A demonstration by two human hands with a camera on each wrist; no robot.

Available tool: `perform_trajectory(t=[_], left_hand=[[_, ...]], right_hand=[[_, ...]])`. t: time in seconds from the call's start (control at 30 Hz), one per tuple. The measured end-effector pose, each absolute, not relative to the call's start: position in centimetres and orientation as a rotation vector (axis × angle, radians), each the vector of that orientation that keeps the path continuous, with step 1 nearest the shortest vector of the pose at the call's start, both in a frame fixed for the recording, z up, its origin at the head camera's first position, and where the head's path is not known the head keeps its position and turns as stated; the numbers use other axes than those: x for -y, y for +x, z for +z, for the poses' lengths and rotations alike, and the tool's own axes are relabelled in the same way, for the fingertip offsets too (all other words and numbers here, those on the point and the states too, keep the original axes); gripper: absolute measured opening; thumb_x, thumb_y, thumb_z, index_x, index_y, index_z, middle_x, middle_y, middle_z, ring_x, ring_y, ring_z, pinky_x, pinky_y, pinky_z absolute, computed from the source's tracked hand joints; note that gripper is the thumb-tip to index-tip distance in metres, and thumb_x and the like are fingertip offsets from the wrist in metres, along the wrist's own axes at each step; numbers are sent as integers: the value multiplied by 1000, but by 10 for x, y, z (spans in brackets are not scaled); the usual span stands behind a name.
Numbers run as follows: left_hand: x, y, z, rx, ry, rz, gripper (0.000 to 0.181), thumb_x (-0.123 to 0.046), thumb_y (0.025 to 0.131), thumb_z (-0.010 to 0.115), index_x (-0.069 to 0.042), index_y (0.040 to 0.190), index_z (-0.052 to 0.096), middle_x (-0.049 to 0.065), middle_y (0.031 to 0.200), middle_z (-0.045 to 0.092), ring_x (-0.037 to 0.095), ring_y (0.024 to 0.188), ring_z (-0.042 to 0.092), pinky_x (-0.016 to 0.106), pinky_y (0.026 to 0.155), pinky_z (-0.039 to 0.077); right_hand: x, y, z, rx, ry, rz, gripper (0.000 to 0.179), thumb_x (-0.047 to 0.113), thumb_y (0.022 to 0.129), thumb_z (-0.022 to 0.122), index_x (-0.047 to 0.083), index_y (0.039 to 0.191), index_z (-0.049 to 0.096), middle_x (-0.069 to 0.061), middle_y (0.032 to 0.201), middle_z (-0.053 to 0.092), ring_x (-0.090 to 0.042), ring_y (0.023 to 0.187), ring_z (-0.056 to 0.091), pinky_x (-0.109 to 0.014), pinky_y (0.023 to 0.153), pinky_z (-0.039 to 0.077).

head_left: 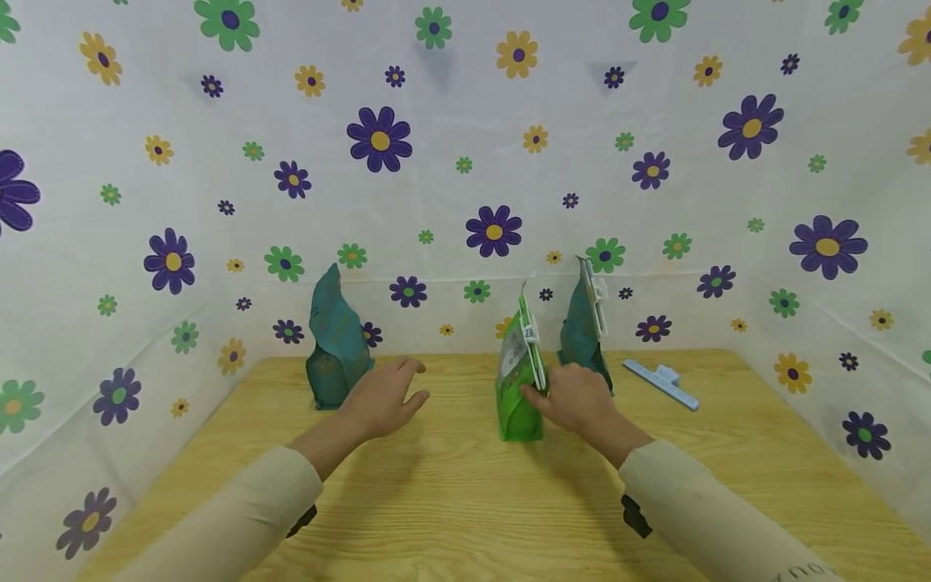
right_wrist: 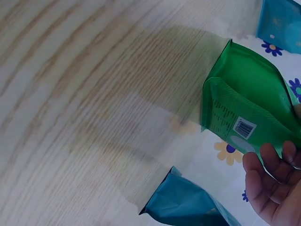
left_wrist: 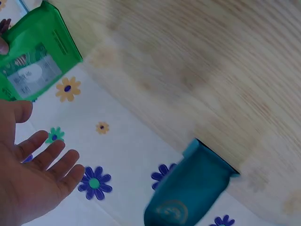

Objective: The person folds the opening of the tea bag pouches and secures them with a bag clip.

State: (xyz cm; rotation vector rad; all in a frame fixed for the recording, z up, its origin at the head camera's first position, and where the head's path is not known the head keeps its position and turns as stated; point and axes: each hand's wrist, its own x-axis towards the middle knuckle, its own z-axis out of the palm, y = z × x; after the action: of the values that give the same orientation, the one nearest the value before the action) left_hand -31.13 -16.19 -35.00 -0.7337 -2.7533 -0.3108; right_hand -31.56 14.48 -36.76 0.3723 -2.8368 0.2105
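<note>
A green pouch (head_left: 518, 380) with a white bag clip (head_left: 532, 335) along its top stands right of the table's middle. My right hand (head_left: 580, 398) grips its right side, the thumb in front; in the right wrist view curled fingers (right_wrist: 270, 176) show at the pouch's side. My left hand (head_left: 385, 398) holds nothing, its fingers spread in the left wrist view. Close to it, at the left, stands a teal pouch (head_left: 338, 347) with no clip visible. Behind the right hand is another teal pouch (head_left: 578, 327), also carrying a white clip (head_left: 600, 303).
A light blue bag clip (head_left: 660, 383) lies on the wooden table (head_left: 451, 501) at the right, beyond the right hand. A white curtain (head_left: 436, 194) printed with flowers hangs behind the table and along both sides.
</note>
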Motion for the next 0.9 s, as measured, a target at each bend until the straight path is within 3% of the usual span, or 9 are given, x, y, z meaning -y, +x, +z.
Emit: perform_trajectory(t=[0.27,0.5,0.73,0.9], left_hand=[[204,-323,-343,2644,-599,-195,36,-23,95,65,3,119,62,22,119,64,40,109,63,53,89,53],[238,-332,-333,2607,-433,-167,36,-21,96,62,8,117,61,32,125,58,50,113,57,64,93,47],[257,-342,-336,2378,-410,-126,25,-12,89,65,6,106,66,33,125,56,51,113,53,65,89,47],[260,-346,-335,2341,-343,-161,28,-12,88,63,4,110,65,35,136,45,53,118,46,66,89,43]], right_hand=[[-147,-322,-367,2857,304,192,52,56,97,53,6,94,67,-1,54,51,-15,44,48,-29,39,33],[-148,-331,-369,2862,261,208,53,58,96,52,14,67,54,-1,55,53,-16,46,50,-30,39,36],[-150,-341,-370,2870,182,220,56,59,96,52,14,62,51,0,55,51,-16,47,50,-29,41,35],[-151,-346,-370,2899,125,229,56,59,97,50,14,63,51,1,54,47,-14,46,48,-27,40,32]])
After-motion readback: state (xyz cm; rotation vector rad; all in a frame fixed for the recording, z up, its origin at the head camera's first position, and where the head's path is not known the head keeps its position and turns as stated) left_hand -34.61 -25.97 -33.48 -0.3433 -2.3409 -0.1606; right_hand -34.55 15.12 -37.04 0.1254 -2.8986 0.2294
